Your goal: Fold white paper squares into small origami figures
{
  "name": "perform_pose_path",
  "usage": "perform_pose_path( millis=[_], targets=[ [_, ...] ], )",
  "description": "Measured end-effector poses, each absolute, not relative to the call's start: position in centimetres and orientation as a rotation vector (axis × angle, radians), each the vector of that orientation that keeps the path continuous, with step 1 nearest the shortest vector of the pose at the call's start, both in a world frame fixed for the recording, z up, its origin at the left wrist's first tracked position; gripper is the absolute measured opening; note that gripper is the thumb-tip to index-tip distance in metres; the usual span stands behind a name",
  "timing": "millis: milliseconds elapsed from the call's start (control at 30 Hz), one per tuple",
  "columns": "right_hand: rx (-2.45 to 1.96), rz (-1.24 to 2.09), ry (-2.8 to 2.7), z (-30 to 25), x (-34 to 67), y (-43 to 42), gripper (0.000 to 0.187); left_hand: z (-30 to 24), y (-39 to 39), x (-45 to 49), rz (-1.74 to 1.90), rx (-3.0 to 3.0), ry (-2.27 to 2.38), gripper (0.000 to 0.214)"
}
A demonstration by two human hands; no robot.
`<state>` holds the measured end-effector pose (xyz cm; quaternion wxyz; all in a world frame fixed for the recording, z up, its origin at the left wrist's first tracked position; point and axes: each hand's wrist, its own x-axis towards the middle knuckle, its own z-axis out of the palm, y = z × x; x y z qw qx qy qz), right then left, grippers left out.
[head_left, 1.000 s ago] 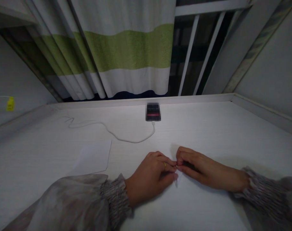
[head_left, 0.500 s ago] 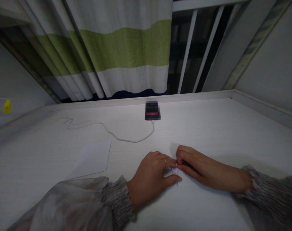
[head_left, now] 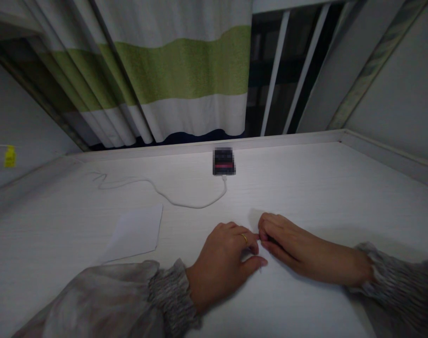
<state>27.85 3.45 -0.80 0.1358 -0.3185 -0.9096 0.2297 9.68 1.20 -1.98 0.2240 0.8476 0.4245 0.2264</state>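
White paper scrap (head_left: 260,269), small, folded, mostly covered (long axis cannot be told), flat on pale wood-grain desk (head_left: 322,188), directly under meeting fingertips of left hand (head_left: 224,263) and right hand (head_left: 298,249), both curled narrow and pressing it, equally near.

Desk (head_left: 322,188): is showing white, with a faint streaky grain.
Curtain (head_left: 185,70): is hanging white, with a broad green band crossing it and a dark blue hem.
Window bars (head_left: 272,70): are standing white against black.
Cable (head_left: 185,204): is lying white.
Sheet of paper (head_left: 136,232): is lying white.
Sleeves (head_left: 104,300): are showing mottled grey, with finely ribbed cuffs.
Ring (head_left: 245,238): is glinting gold on the left hand (head_left: 224,263).
Tag (head_left: 10,156): is showing yellow.
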Motion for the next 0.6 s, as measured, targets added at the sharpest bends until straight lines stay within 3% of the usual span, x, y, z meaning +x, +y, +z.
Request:
perform_pose_path(
  millis=[600],
  targets=[
    [-1.007, 0.524, -2.646, -1.12, 27.34, 3.27, 0.012, -1.92, 0.94, 9.80, 0.621, 2.426, 1.126, 0.009]
  ],
)
